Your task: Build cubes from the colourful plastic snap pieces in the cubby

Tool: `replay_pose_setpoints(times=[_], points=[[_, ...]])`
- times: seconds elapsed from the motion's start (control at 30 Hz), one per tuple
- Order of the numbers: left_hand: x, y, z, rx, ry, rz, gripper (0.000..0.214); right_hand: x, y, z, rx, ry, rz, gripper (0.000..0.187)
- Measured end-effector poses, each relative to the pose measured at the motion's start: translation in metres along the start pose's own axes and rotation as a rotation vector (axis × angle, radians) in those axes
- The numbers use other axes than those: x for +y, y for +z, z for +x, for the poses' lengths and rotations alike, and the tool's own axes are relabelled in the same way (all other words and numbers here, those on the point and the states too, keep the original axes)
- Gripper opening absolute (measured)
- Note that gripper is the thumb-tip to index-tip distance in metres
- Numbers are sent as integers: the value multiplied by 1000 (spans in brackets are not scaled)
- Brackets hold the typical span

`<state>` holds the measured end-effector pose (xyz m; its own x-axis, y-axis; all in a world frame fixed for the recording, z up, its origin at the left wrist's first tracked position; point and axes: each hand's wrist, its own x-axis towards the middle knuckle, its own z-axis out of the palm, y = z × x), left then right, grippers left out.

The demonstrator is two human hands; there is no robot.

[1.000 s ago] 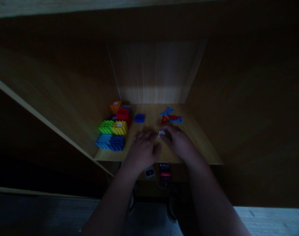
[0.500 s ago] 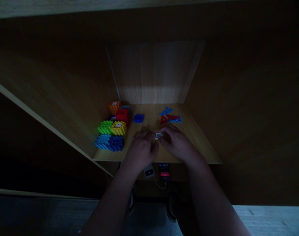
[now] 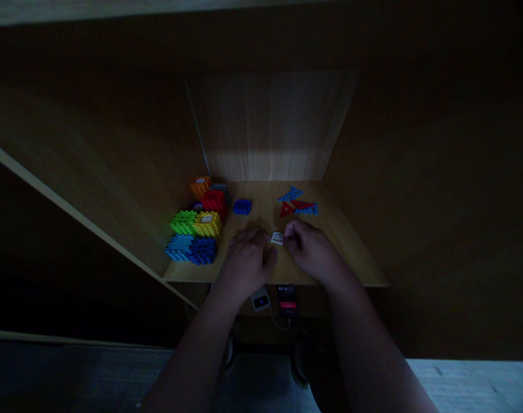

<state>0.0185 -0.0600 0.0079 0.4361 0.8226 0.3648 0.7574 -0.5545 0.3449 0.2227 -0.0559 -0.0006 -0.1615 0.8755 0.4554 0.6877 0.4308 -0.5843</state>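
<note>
A small white window-shaped piece (image 3: 277, 237) with bars lies between my hands on the wooden shelf (image 3: 261, 275). My left hand (image 3: 248, 261) rests palm down to its left, fingers loosely bent and thumb apart; a fingertip is at the piece's left edge. Just right of the piece is my right hand (image 3: 308, 244), its fingers curled in and nothing visible in them. Beyond the hands sits a dark blue notched block (image 3: 242, 207). Blue triangular pieces (image 3: 291, 194) and a red triangular piece (image 3: 287, 209) lie at the back right.
Several notched plastic blocks stand against the left wall, among them a yellow block (image 3: 208, 224), a green block (image 3: 184, 222) and an orange block (image 3: 200, 184). Wooden side walls enclose the shelf. Below its front edge are a phone (image 3: 287, 301) and a white device (image 3: 260, 300) with a cable.
My right fingers have come off the white piece and moved slightly right, so more of it shows. My left hand stays nearly where it was.
</note>
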Motion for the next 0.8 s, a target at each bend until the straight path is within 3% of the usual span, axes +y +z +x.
replay_pose_setpoints(times=[0.6, 0.8], points=[[-1, 1, 0, 9, 13, -17, 16, 3, 1, -6, -5, -25, -74, 22], [-2, 3, 1, 154, -69, -77, 9, 2, 3, -3, -8, -8, -71, 19]])
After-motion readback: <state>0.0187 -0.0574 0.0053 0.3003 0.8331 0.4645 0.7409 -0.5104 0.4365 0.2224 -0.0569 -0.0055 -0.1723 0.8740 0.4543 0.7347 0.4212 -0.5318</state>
